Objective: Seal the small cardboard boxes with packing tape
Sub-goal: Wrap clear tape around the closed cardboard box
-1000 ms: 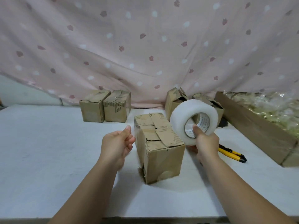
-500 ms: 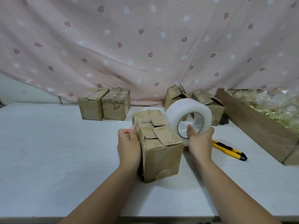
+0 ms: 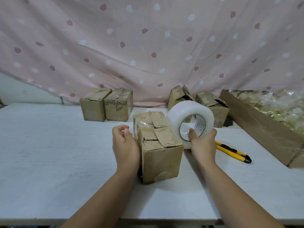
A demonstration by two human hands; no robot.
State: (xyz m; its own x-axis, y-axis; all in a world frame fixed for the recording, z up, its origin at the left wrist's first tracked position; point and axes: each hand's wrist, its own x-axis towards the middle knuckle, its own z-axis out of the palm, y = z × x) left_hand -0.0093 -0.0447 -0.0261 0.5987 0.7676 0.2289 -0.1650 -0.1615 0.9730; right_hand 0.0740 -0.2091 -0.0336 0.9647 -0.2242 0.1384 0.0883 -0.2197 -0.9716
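Printed writing runs round the inner core of the tape roll [image 3: 185, 116], too small to read. Dark print also marks the sides of several small boxes, none of it legible.

The right grip [image 3: 203, 143] clasps the tape roll, thumb hooked inside the core. It holds the roll upright just right of the central box [image 3: 162, 155].

That box stands on the white surface [image 3: 49, 153], its ragged top flaps folded shut. A shiny strip of clear tape lies over its upper left edge.

The left grip [image 3: 125, 145] rests against the box's left side with fingers curled near that strip. I cannot tell whether they pinch the tape.

At the back left, two closed boxes [image 3: 93, 106] stand side by side. At the back right, two open-flapped boxes [image 3: 213, 104] stand behind the roll.

A long cardboard tray [image 3: 256, 125] on the right holds clear plastic bags [image 3: 271, 104] of yellowish contents.

A yellow utility knife [image 3: 233, 151] lies on the surface between the right grip and the tray.
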